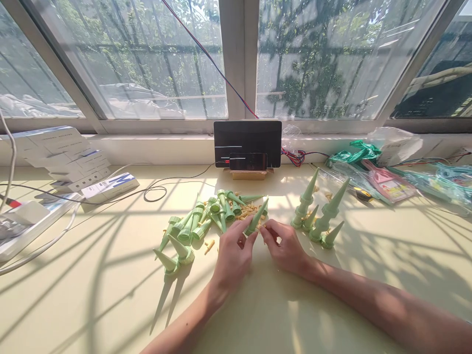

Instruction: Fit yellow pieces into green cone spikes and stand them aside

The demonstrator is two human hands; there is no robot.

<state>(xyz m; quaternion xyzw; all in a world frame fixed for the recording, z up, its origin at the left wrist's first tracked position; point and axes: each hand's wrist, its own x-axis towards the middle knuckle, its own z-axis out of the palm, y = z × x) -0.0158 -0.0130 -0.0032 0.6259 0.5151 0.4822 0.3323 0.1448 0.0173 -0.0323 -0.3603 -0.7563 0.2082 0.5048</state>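
Note:
My left hand (236, 248) is closed around a green plastic plant-watering spike (254, 221), its point tilted up and to the right. Beside the spike's lower end, my right hand (283, 244) is pinched, and whatever its fingertips hold is too small to make out. Behind and left of my hands lies a heap of similar green spikes (197, 216). Small yellow pegs (248, 211) are piled just beyond my fingers, partly hidden, and a few loose pegs (209, 246) lie left of my left hand.
Stacked green spikes (324, 216) stand point-up at right; two more spikes (180, 250) stand front left. A tablet (247, 137) and a phone (248, 161) rest at the back. White boxes (70, 157), a power strip (37, 223) and cables occupy the left; plastic packets (391, 182) lie far right.

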